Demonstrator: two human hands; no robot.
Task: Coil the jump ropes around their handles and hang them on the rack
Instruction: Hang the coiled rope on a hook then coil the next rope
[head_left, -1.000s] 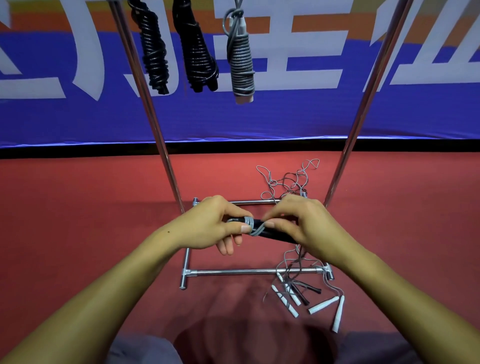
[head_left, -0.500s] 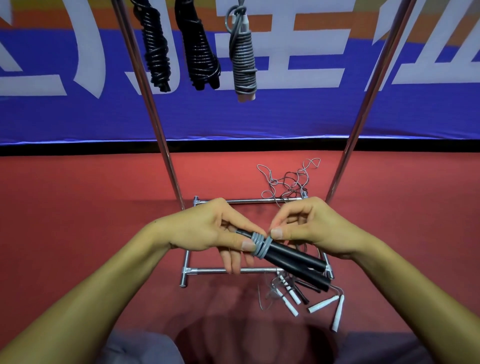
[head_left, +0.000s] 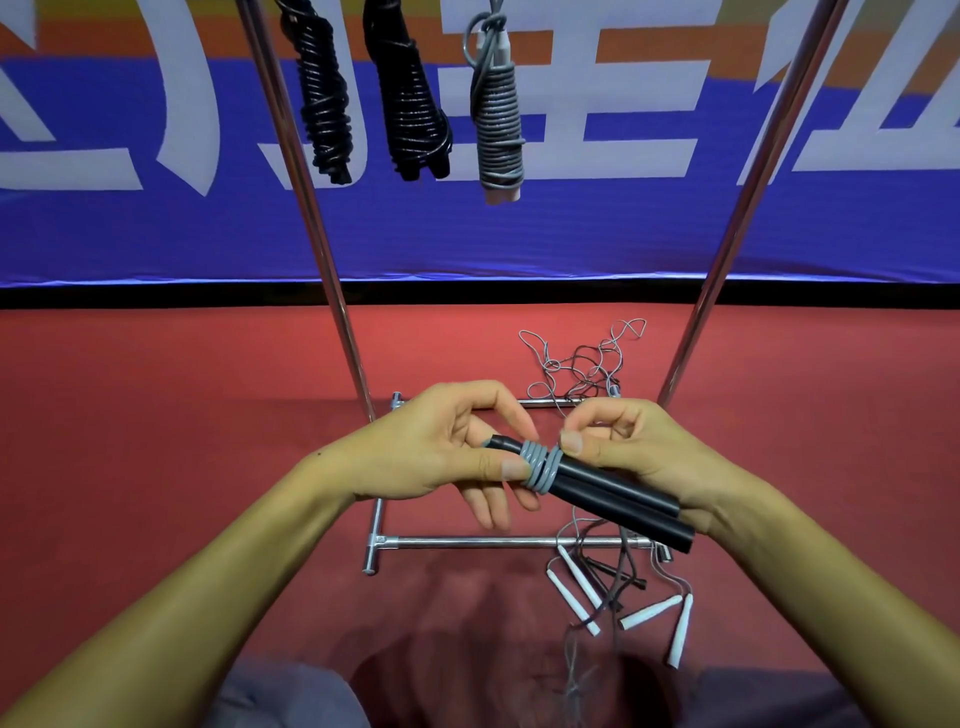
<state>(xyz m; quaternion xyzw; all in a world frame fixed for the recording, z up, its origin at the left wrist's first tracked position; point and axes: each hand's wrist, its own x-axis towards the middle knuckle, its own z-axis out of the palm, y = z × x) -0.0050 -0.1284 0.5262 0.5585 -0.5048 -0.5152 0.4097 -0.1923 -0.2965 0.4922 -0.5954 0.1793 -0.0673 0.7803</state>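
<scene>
Judging by the look, the paired black handles (head_left: 613, 486) are stiff and light, held before the rack (head_left: 511, 543); the left hand (head_left: 441, 457) pins the springy grey cord (head_left: 543, 462), pinched by the right hand (head_left: 639, 457).

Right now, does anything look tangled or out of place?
Yes: loose ropes lie knotted together on the floor by the rack base, white handles scattered. The three hung bundles look tidy.

Bright even light, soft shadow on red floor (head_left: 156, 415) nr bottom, wide-angle edge bend, sharp centre
</scene>
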